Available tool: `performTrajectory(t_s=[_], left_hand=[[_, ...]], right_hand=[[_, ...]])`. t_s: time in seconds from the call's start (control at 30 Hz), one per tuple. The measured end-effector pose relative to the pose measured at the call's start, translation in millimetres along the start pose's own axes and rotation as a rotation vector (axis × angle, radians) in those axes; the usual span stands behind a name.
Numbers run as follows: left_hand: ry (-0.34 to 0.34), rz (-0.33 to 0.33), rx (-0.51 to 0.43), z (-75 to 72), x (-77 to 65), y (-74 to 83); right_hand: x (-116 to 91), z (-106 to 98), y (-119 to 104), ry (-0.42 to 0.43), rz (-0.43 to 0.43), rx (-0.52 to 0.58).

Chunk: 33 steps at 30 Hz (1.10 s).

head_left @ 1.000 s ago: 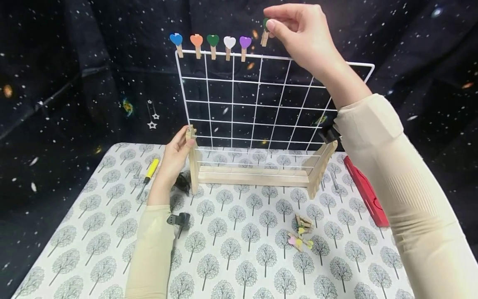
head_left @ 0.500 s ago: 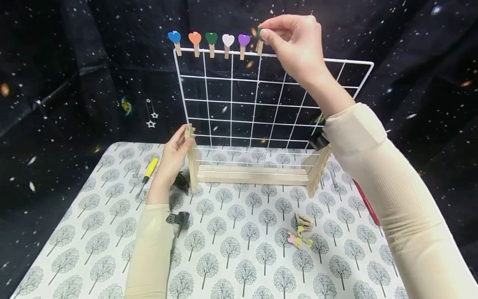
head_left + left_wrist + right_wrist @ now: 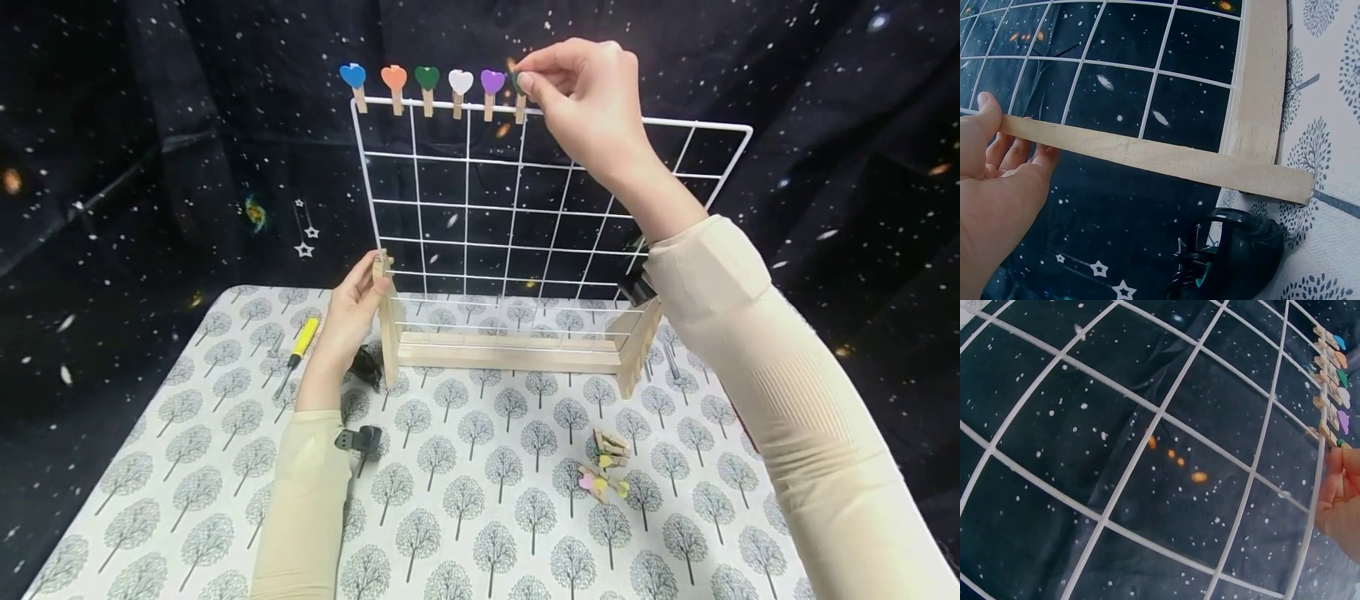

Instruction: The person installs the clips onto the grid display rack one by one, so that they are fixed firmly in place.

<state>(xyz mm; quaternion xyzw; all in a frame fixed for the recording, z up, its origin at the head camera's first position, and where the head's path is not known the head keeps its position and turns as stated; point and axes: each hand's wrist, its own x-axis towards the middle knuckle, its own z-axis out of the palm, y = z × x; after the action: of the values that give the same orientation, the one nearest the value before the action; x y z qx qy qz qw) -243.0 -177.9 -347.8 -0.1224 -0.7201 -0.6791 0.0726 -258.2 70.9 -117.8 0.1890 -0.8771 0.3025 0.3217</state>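
Observation:
A white wire grid stands upright in a wooden stand. My right hand pinches a clothespin with a dark green heart, whose lower end overlaps the grid's top wire. Left of it, on the same wire, sit clothespins with purple, white, green, orange and blue hearts. The right wrist view shows this row at its right edge beside my fingers. With thumb and fingers, my left hand grips the end of the stand's left wooden post.
Several loose clothespins lie in a small pile on the tree-print tablecloth. A yellow-handled screwdriver and a black object with a cord lie on the left. Thin metal rods lie by the stand's right side.
My right hand has moved left and down, bringing the dark green clothespin from above the grid to its top wire, beside the purple one. My left hand stays on the post.

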Motion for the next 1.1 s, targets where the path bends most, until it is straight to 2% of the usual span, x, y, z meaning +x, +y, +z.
performTrajectory(t_s=[0.3,0.43,0.6,0.7,0.8,0.87,0.93,1.1], left_hand=[[0.005,-0.006,-0.001,0.1,-0.2,0.7],[0.002,-0.001,0.002,-0.4,-0.9,0.6],[0.011,0.009,0.012,-1.8,-1.7,1.3],[0.011,0.010,0.015,-2.6,-1.5,1.6],[0.012,0.015,0.017,-3.9,-1.0,1.6],[0.016,0.014,0.017,-4.7,-1.1,1.7],[0.015,0.015,0.011,-5.7,-1.3,1.4],[0.014,0.017,0.006,-6.3,-3.2,1.0]], right_hand=[[-4.2,-1.0,6.3,-0.023,-0.077,-0.039],[-9.0,-2.4,10.6,-0.032,-0.076,0.041],[-30.7,-11.4,9.2,0.060,-0.115,0.190],[-56.4,-11.2,22.7,0.097,-0.209,0.240],[-91.0,0.1,54.5,0.055,-0.282,0.223],[-119.1,10.8,79.9,-0.013,-0.288,0.207],[-152.1,19.8,100.7,-0.105,-0.242,0.170],[-230.6,32.5,144.8,-0.375,-0.180,0.095]])
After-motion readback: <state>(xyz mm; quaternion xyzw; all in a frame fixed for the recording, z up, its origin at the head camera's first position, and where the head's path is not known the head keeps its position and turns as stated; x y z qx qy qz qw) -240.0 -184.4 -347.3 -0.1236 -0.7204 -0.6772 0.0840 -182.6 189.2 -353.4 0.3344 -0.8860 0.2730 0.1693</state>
